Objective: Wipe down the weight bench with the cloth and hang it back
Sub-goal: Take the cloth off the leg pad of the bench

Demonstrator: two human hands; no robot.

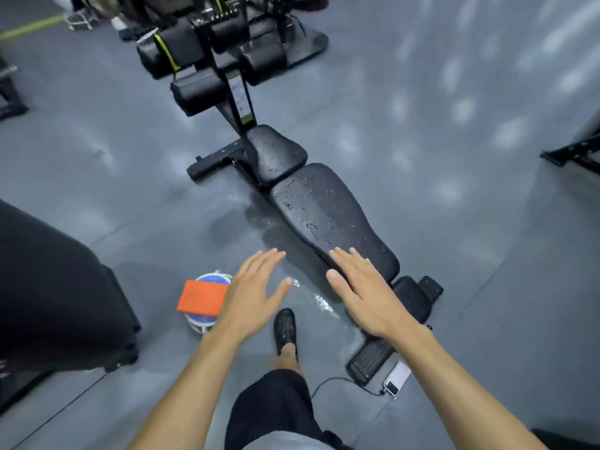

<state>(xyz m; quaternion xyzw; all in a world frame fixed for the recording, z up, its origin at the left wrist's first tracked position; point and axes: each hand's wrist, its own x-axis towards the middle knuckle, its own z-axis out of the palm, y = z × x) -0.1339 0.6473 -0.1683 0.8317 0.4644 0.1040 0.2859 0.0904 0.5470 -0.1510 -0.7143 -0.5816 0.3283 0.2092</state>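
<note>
A: Head view, entry one. Where is the weight bench?

B: The weight bench [324, 206] lies flat on the grey floor [454, 222], running from centre frame down toward lower right. Black padding, seat pad and long back pad both beaded with water droplets. A wet patch shines on the floor beside its near end.

A: The cloth?

B: An orange cloth [203, 298] is draped over the rim of a white and blue bucket [207, 319], lower left of centre, on the floor and apart from the bench.

A: Hands?

B: Both bare and released, fingers straight and spread, palms down, grasping nothing. The left hand [256, 293] hovers just right of the cloth; contact cannot be confirmed. The right hand [363, 293] overlaps the near end of the back pad; whether it touches cannot be told.

A: Other items?

B: A phone [397, 380] with cable lies on the floor, lower right of centre. A black shoe [285, 329] shows between the forearms.
</note>
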